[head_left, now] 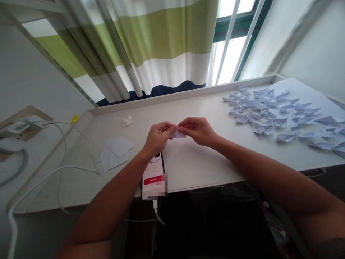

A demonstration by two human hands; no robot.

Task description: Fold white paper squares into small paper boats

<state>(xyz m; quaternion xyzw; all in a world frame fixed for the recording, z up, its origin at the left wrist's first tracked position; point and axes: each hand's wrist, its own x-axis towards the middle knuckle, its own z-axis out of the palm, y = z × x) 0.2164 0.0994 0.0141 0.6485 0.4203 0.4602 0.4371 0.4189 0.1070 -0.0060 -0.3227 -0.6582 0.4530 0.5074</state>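
Between my two hands, above the middle of the white desk, is a small folded piece of white paper (178, 134). My left hand (159, 136) pinches its left side, thumb on top. From the other side my right hand (198, 130) grips it with thumb and fingertips. The fingers cover much of the paper, so its exact folded shape cannot be made out. Many folded paper boats (262, 108) are spread over the right part of the desk. A loose stack of white paper sheets (114, 153) lies left of my left hand.
A phone (153, 178) with a plugged-in cable lies at the desk's front edge under my left forearm. Crumpled tissue (128, 121) sits behind the sheets. White cables (78, 167) cross the left side. A raised rim (161, 99) runs along the back, below a curtain (161, 39).
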